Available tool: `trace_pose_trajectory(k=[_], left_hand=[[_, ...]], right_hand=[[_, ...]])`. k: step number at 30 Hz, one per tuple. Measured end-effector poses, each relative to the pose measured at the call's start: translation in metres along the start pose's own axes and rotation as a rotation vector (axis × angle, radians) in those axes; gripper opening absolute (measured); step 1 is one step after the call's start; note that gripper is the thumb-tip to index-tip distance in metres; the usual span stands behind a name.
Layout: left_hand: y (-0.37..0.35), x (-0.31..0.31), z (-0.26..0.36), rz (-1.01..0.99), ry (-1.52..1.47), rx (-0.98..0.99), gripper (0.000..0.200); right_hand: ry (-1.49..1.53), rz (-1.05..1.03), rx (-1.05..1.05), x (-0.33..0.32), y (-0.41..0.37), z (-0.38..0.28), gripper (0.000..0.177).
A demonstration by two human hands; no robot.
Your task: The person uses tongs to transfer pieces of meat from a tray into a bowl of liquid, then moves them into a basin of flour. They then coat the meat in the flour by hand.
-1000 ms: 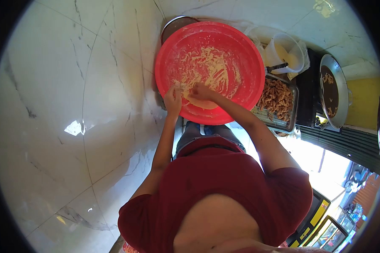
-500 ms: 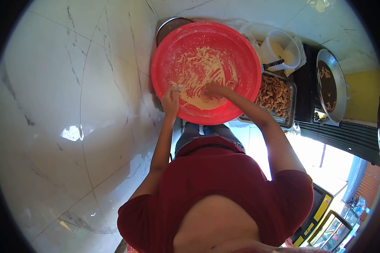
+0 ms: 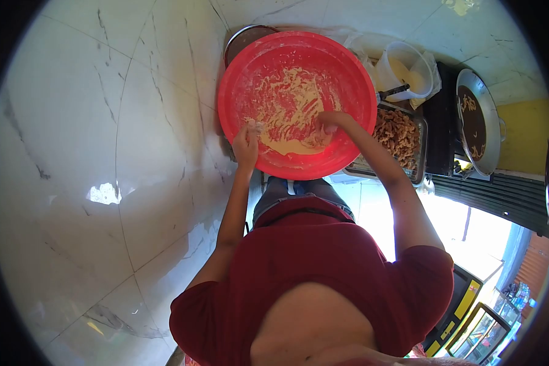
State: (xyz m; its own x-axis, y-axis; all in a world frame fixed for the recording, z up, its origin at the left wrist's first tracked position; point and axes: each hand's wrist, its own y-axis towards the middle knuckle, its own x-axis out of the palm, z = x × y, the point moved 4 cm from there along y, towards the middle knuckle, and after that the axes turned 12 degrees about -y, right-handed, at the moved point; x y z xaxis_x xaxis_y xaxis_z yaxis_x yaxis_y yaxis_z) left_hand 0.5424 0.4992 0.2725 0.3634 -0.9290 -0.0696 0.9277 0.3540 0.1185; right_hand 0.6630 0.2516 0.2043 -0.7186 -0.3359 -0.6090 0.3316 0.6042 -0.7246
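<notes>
My left hand [image 3: 245,146]: basin's [image 3: 241,79] 8 o'clock, fingers bunched, tips whitened; cannot tell if pinching anything. Batter [image 3: 288,147]: pooled inside at 6, between my hands, long axis roughly 8 to 4. My right hand [image 3: 329,127]: nearer, at 4, fingers curled downward; grip unclear.
</notes>
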Motion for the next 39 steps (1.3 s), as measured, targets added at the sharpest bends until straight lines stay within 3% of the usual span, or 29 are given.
trace_pose_trajectory(k=[4,6,7,9,11,14,17,20,23,26,29,32,35,37,39], left_hand=[[0.000,0.001,-0.005,0.009,-0.024,0.023,0.038],[-0.001,0.001,-0.001,0.017,-0.014,0.019,0.038],[-0.001,0.001,0.000,0.021,-0.009,0.017,0.038],[-0.001,0.001,-0.001,0.032,-0.004,0.021,0.038],[-0.001,0.000,-0.002,0.036,-0.004,0.017,0.039],[-0.001,0.000,0.000,0.035,-0.007,0.014,0.039],[-0.001,0.000,0.002,0.048,-0.008,0.014,0.039],[-0.001,-0.001,-0.002,0.055,-0.010,0.017,0.039],[-0.001,-0.002,-0.001,0.045,0.003,0.038,0.039],[-0.001,-0.001,-0.002,0.046,-0.014,0.023,0.039],[-0.001,-0.001,0.005,0.050,0.014,0.005,0.039],[-0.002,0.000,0.010,0.036,-0.008,0.002,0.040],[-0.003,0.000,0.007,0.028,-0.022,0.000,0.039],[-0.002,0.001,0.006,0.037,-0.032,-0.021,0.039],[-0.001,0.000,0.001,0.039,-0.026,-0.002,0.039]], right_hand=[[0.120,0.176,0.362,0.053,0.075,0.072,0.044],[0.178,0.256,0.474,0.062,0.077,0.051,0.056],[0.235,0.319,0.539,0.050,0.049,0.001,0.064],[-0.125,0.013,0.373,0.034,0.023,-0.073,0.068],[-0.141,0.220,0.384,0.087,0.080,-0.071,0.068],[0.419,-0.172,0.062,0.045,0.049,-0.104,0.061],[0.491,0.045,-0.366,0.023,0.035,-0.099,0.049],[0.515,-0.022,-0.592,0.008,0.037,-0.083,0.043],[0.446,0.063,-0.313,-0.004,0.072,-0.062,0.042],[0.303,0.458,0.121,0.016,0.117,-0.060,0.041],[-0.022,0.663,-0.022,0.043,0.103,-0.113,0.045],[-0.275,0.658,0.059,0.079,0.097,-0.111,0.035],[-0.337,0.028,-0.130,0.074,0.066,-0.079,0.031],[-0.150,0.099,-0.067,0.045,0.027,-0.056,0.025],[-0.088,0.112,0.171,0.027,0.018,-0.016,0.027]])
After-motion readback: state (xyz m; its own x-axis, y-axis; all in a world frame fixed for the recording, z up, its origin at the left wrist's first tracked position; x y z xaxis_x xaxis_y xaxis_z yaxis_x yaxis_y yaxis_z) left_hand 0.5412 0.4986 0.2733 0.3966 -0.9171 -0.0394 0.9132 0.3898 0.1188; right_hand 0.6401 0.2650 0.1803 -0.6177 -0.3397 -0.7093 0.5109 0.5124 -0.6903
